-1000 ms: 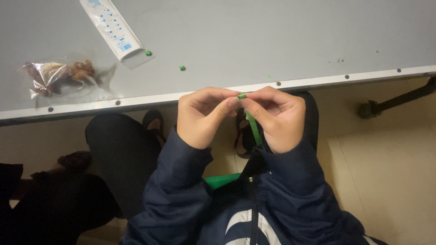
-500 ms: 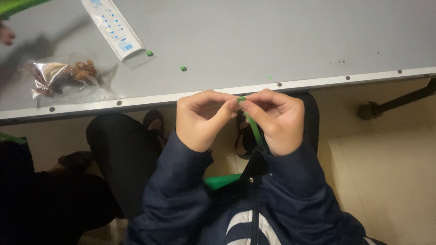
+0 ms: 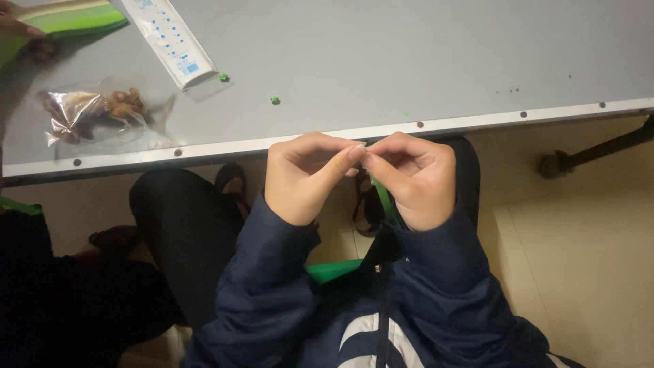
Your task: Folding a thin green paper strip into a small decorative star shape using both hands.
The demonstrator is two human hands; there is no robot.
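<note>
My left hand (image 3: 303,177) and my right hand (image 3: 412,178) meet fingertip to fingertip just below the grey table's front edge (image 3: 409,127). Both pinch the top end of a thin green strip (image 3: 383,197), which runs down from my right hand's fingers toward my lap. More green material (image 3: 332,270) lies on my lap between my dark blue sleeves.
On the table lie a clear bag of brown bits (image 3: 95,109), a long white and blue flat packet (image 3: 170,41) and two small green scraps (image 3: 274,100). Another person's hand (image 3: 17,24) holds a green sheet (image 3: 68,19) at the top left. A black table leg (image 3: 599,150) is at right.
My fingertips have closed together over the strip's top end. Another person's hand with a green sheet has come into view at the top left.
</note>
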